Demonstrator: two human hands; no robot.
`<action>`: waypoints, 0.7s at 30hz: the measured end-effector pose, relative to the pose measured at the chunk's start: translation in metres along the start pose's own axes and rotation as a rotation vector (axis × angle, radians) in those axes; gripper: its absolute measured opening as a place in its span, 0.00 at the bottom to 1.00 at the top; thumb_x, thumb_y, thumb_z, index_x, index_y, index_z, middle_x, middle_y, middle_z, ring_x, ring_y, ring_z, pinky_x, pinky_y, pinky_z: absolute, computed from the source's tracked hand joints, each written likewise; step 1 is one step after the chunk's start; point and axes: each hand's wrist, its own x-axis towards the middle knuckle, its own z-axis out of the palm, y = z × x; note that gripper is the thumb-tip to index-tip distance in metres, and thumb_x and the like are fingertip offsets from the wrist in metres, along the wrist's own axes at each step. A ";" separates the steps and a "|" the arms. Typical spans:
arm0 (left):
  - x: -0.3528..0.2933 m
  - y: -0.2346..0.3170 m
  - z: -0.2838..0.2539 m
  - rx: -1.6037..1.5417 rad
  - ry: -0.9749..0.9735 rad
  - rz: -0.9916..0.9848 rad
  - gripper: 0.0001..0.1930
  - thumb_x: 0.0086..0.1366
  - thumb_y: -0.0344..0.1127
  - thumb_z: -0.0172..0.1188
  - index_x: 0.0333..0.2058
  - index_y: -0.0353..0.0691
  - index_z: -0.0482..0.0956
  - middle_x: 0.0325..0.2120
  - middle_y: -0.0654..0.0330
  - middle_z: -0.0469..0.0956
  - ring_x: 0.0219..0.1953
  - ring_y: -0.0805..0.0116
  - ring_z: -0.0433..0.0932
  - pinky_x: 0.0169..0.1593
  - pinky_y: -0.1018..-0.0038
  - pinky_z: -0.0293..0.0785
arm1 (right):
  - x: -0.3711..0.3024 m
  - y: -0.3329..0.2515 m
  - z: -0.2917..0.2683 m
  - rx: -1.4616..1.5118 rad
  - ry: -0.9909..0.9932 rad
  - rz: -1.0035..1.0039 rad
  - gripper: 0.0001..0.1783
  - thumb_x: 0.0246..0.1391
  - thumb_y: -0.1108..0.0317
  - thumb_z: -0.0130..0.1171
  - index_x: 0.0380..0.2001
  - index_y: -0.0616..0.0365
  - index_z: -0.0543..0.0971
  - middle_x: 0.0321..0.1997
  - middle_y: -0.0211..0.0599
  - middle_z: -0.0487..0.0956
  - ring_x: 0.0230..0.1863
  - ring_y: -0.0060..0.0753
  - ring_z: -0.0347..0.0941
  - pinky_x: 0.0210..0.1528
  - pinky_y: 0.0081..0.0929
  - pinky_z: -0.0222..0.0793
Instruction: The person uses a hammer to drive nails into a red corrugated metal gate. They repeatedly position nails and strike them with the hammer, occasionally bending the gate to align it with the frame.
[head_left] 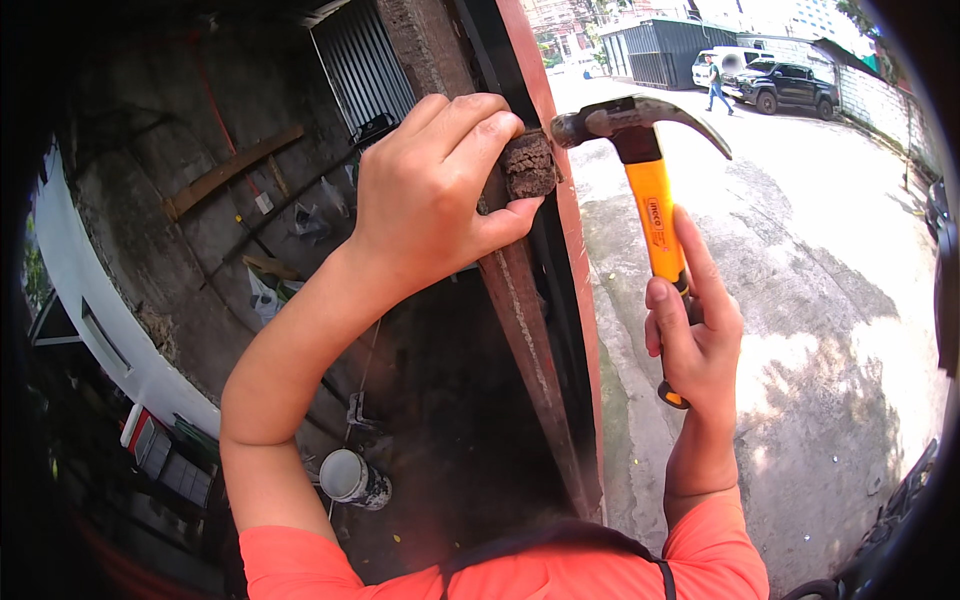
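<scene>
My left hand (440, 185) grips a short, rough, dark brown block (529, 165) with a cracked end, thumb below it and fingers over its top. The block is up against an upright reddish-brown door frame (572, 290); what the block is made of is unclear. In my right hand (700, 335) is a claw hammer (652, 205), held by its orange and black handle, with the head uppermost. Its striking face is close to the block's upper right edge; whether they touch I cannot tell. The claw points away to the right.
Left of the frame lies a dark room with a white bucket (343, 477), a wooden plank (235, 172) on the wall and hanging plastic bags (312, 222). Sunlit concrete (800, 250) stretches to the right. Far off, a person (715, 88) walks near a black pickup truck (785, 85).
</scene>
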 end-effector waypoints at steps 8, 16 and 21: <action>0.000 0.000 0.000 0.010 -0.019 -0.011 0.24 0.41 0.34 0.76 0.40 0.38 0.81 0.44 0.58 0.82 0.39 0.55 0.79 0.43 0.65 0.79 | 0.005 0.001 0.001 -0.102 -0.024 0.020 0.33 0.65 0.79 0.53 0.73 0.58 0.65 0.51 0.44 0.84 0.23 0.17 0.73 0.32 0.19 0.71; 0.005 0.017 -0.007 0.067 -0.046 -0.089 0.27 0.42 0.36 0.79 0.43 0.39 0.81 0.44 0.59 0.82 0.40 0.56 0.79 0.44 0.65 0.78 | -0.008 0.000 -0.017 0.263 0.101 -0.047 0.38 0.69 0.78 0.49 0.78 0.55 0.49 0.32 0.31 0.76 0.20 0.12 0.68 0.22 0.15 0.66; 0.002 0.009 -0.007 0.031 -0.140 -0.065 0.30 0.44 0.39 0.80 0.47 0.40 0.81 0.49 0.59 0.79 0.44 0.56 0.78 0.46 0.66 0.77 | -0.017 0.004 -0.014 0.085 -0.045 -0.059 0.37 0.70 0.74 0.49 0.78 0.56 0.52 0.31 0.36 0.77 0.20 0.14 0.70 0.23 0.15 0.65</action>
